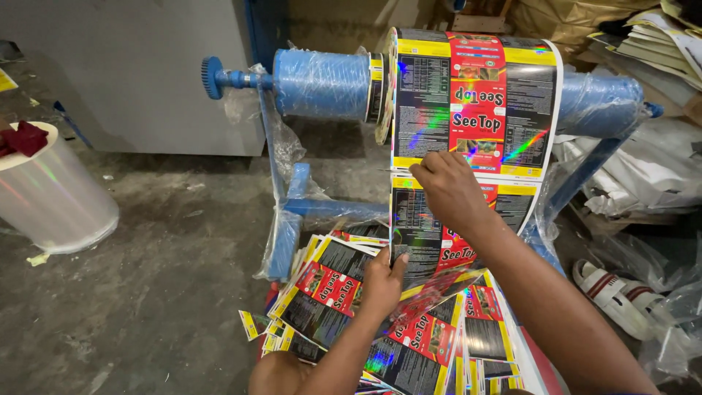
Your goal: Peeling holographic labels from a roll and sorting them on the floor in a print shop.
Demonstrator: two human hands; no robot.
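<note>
Left hand (pixel 380 281) fingers pinching printed film (pixel 424 241) edge | right hand (pixel 450 190) – fingers curled, pressing film below roll (pixel 475 95)

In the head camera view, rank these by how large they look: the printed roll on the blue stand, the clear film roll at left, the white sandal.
1. Printed roll
2. Clear film roll, nearer the camera, so unsure
3. White sandal

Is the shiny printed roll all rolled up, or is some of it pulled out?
Partly pulled out. A strip of printed film hangs from the roll on the blue stand, under the right hand.
</note>
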